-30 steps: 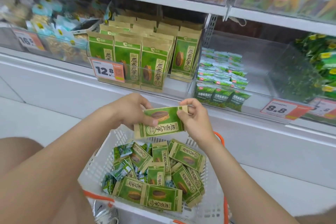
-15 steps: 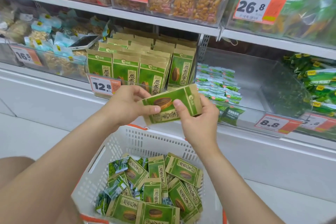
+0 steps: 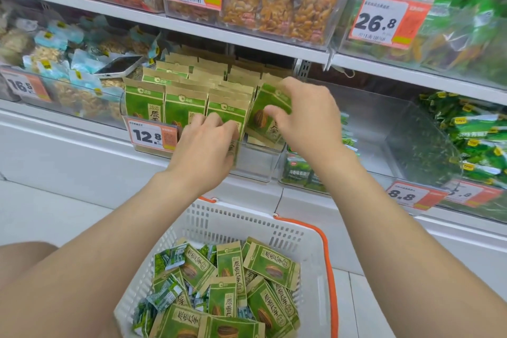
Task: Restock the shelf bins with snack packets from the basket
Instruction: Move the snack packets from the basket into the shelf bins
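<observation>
Packet at the bin's right end, not seated yet.
My right hand pinches the packet, tilted, at the right end of the clear bin. Left hand: fingers curled on the front-row packets by the bin's front wall; can't tell if gripping or just pushing. Bin rows look nearly full. Basket holds many loose packets, so I'd judge plenty left.
</observation>
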Demonstrator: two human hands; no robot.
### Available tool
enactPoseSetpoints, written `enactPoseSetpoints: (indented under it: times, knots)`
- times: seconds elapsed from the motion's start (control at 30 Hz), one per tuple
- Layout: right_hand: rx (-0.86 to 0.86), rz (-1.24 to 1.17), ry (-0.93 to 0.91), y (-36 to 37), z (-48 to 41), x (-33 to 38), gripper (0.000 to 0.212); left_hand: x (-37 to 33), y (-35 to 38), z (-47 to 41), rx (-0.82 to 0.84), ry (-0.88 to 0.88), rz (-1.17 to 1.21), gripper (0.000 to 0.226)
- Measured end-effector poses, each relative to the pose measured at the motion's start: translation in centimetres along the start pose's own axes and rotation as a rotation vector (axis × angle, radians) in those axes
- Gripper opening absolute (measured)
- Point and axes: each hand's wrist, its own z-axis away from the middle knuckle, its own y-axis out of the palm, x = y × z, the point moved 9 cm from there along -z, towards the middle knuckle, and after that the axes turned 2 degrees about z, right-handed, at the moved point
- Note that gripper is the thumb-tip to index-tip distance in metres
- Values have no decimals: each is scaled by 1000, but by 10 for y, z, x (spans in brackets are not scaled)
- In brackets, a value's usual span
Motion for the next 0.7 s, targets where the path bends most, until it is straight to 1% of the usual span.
enactPoseSetpoints:
  times: [0.13,0.2,0.27,0.37,0.43,0.53,0.6,0.7]
  knots:
    - [287,288,-9,44,-30,6,31,1,0,-4,12,16,-19,32]
    - [373,372,-8,60,-41,6,32,2,-3,-8,-6,31,2,28]
    - [413,407,-16,69,-50,10,29,5,-5,-10,-14,30,22,22]
    - [385,446,-12,73,-66,9,21,6,-6,-13,-25,29,20,18]
    - [363,465,1,75,-75,3,21,5,-5,-14,-36,32,8,16]
    - [432,455,12,89,-76,-4,22,4,-4,-15,-51,29,-8,13]
    - [403,486,18,93,-77,-5,21,4,-4,-15,-55,28,-11,12]
    - [283,550,84,89,-77,-10,45,5,-2,-15,-46,30,1,12]
